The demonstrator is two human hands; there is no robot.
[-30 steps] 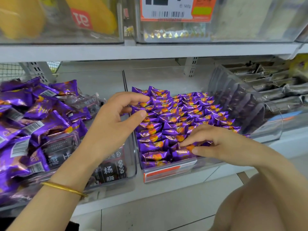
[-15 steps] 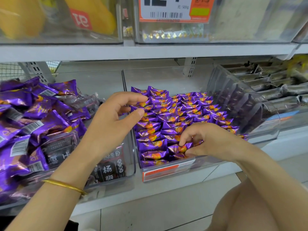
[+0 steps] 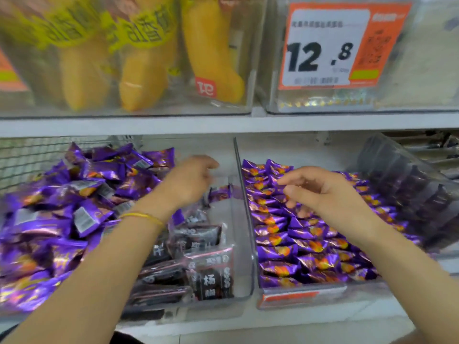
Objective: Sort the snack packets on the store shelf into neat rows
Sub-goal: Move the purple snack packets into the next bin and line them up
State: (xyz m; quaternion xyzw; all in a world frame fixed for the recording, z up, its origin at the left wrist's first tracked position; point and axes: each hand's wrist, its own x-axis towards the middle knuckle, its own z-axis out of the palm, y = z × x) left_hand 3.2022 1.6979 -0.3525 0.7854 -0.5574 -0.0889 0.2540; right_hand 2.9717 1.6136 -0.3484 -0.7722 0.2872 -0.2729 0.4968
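Reaching in from the near edge, two bare forearms cross the white lower shelf [image 3: 248, 319], the left wrist wearing a thin gold bangle [image 3: 144, 216]. At the front, an orange label strip [image 3: 295, 297] runs along the lip of the right-hand clear bin [image 3: 360, 288], where the purple snack packets [image 3: 293, 252] lie in neat overlapping rows. Beside it, past an upright clear divider [image 3: 244, 199], dark packets with white characters [image 3: 211, 276] lie jumbled at the front, and to their left a loose heap of purple packets [image 3: 62, 207] is piled up. Farther in, the left hand [image 3: 191, 181] hangs over the gap beside the divider, fingers bent downward; motion blur hides whether it grips anything. The right hand [image 3: 323, 192] hovers just above the rows, fingers loosely curled and holding nothing. Behind and above, the upper shelf [image 3: 223, 124] carries yellow packs [image 3: 146, 70] and an orange price tag [image 3: 332, 45] reading 12.8
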